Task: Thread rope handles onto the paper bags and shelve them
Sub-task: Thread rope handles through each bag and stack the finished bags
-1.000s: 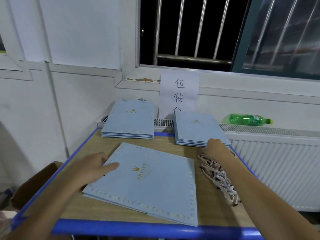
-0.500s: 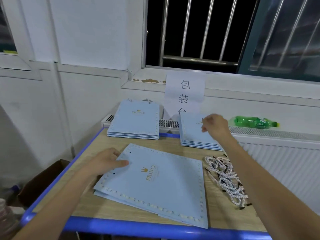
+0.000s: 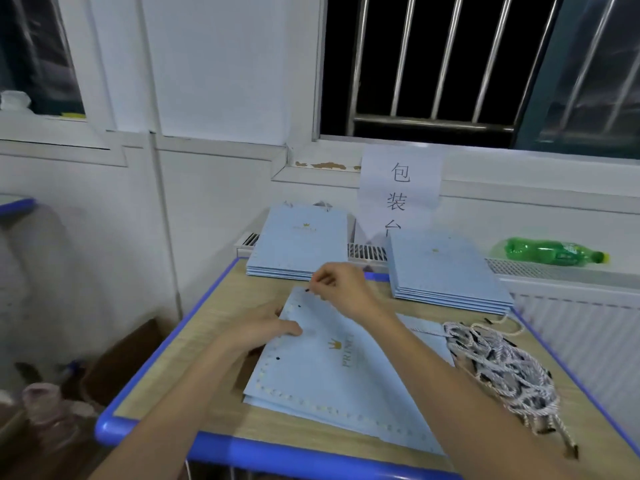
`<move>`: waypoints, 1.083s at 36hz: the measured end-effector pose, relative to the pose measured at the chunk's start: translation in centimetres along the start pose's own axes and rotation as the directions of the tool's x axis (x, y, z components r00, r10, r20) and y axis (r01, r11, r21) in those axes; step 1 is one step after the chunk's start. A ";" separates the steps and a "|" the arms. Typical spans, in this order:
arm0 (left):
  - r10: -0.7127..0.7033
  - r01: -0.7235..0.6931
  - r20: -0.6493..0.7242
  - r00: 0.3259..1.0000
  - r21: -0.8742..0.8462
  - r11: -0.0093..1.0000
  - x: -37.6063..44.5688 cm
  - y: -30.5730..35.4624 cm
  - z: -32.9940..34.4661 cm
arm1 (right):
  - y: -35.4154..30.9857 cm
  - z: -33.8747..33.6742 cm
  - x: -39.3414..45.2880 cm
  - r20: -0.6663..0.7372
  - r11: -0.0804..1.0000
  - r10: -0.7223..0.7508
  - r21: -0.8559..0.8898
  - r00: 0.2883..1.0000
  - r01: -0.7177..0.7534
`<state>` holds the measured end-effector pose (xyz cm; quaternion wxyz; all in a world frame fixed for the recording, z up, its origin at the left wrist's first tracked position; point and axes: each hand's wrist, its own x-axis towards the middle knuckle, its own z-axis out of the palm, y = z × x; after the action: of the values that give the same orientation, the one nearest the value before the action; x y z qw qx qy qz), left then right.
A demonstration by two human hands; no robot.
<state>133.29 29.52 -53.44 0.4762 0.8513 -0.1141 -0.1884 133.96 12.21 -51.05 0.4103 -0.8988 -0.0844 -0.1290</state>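
A flat light-blue paper bag [image 3: 349,379] with a gold crown logo lies in the middle of the table. My left hand [image 3: 265,329] grips its left edge, thumb on top, and the edge is slightly raised. My right hand [image 3: 341,292] pinches the black tip of a rope handle [image 3: 426,330] at a punched hole near the bag's far left corner. The rope trails under my right forearm toward a tangled pile of white ropes [image 3: 502,372] at the table's right side. A second hole [image 3: 278,358] shows lower on the bag.
Two stacks of blue bags sit at the back, one on the left [image 3: 299,242] and one on the right [image 3: 446,268]. A green bottle [image 3: 550,252] lies on the radiator top. The table has a blue rim [image 3: 277,452]. A cardboard box [image 3: 121,358] stands on the floor at left.
My right hand left the right back stack, took a rope, and came across to the bag's far left corner. My left hand slid along the bag's left edge and lifted it a little.
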 end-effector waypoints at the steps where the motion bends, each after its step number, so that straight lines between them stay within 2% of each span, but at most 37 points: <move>1: -0.005 0.005 0.003 1.000 -0.001 1.000 0.0 -0.1 0.0 | 0.6 0.9 0.0 0.017 1.000 0.019 -0.009 1.000 -0.018; 5: -0.009 0.009 0.002 1.000 -0.007 1.000 0.4 -0.3 -0.2 | 1.7 2.5 -0.3 0.033 0.998 0.041 0.039 0.999 -0.043; 13: 0.036 -0.038 -0.026 0.999 -0.062 0.997 0.6 -0.4 0.1 | 2.5 3.7 -0.7 -0.033 0.997 -0.003 0.076 0.999 0.006; 15: 0.079 -0.087 -0.083 0.993 -0.091 0.992 0.6 -0.5 0.4 | 2.7 4.0 -0.8 -0.068 0.993 0.011 0.116 0.998 -0.003; 18: 0.053 -0.085 -0.207 0.977 -0.150 0.985 0.9 -0.8 0.8 | 3.0 4.3 -1.0 -0.105 0.977 0.052 0.211 0.993 -0.029; 21: 0.113 -0.142 -0.263 0.958 -0.096 0.985 1.2 -1.1 0.9 | 2.9 4.4 -1.0 -0.127 0.958 0.080 0.285 0.989 -0.041; 24: 0.279 -0.300 -0.317 0.907 -0.019 0.954 1.6 -1.7 0.5 | 2.7 4.2 -1.1 -0.125 0.935 0.085 0.353 0.988 -0.036; 27: 0.394 -0.400 -0.306 0.867 0.046 0.915 2.2 -2.3 0.0 | 2.6 4.0 -1.2 -0.121 0.911 0.095 0.411 0.988 -0.038; 31: 0.420 -0.424 -0.314 0.851 0.059 0.904 2.6 -2.3 0.3 | 2.7 3.9 -1.1 -0.121 0.889 0.100 0.457 0.988 -0.034; 34: 0.363 -0.410 -0.337 0.869 -0.079 0.909 2.7 -2.0 0.7 | 2.8 3.9 -1.1 -0.117 0.888 0.099 0.459 0.988 -0.034; 39: 0.487 -0.467 -0.312 0.816 0.141 0.873 3.4 -2.2 0.8 | 2.9 3.8 -1.0 -0.108 0.898 0.092 0.439 0.990 -0.035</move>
<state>136.03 28.77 -56.41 0.4955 0.8284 -0.2455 0.0890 134.40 13.20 -55.86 0.6093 -0.7767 -0.0557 -0.1497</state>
